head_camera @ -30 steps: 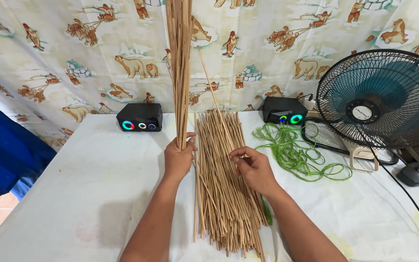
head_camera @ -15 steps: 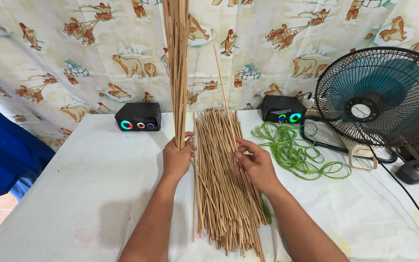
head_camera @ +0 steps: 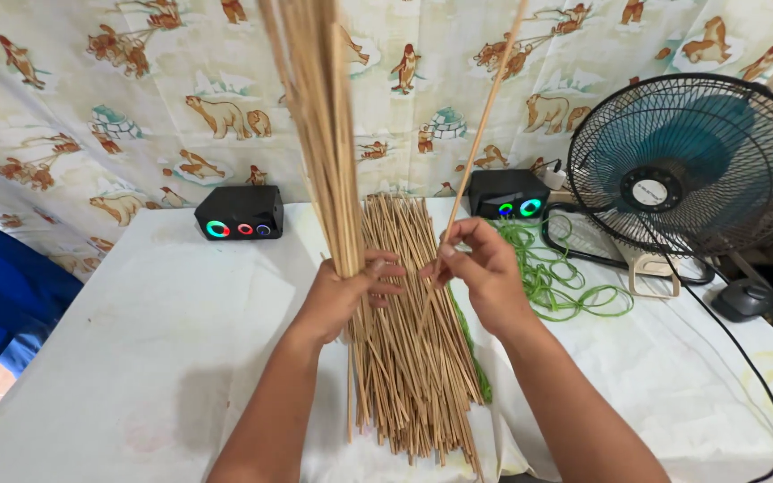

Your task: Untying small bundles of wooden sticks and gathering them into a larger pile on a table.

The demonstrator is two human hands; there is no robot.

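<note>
The left hand point(head_camera: 340, 295) is wrapped around an upright bundle of thin, pale straw-coloured sticks point(head_camera: 319, 134). The right hand point(head_camera: 485, 273) pinches a single stick point(head_camera: 485, 116), tilted rightward. Beneath both lies a flat stick pile point(head_camera: 404, 340) on the white-clothed counter point(head_camera: 136, 358), with tangled green cord point(head_camera: 565, 286) beside it.

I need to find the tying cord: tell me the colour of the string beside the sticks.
Green string, loosely tangled on the white table; head view.

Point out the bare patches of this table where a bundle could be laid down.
Bare cloth lies left of the stick pile, in front of the left speaker. The near-right corner, crossed by a black cable, is also free. Crowded: green string and fan, far right.
</note>
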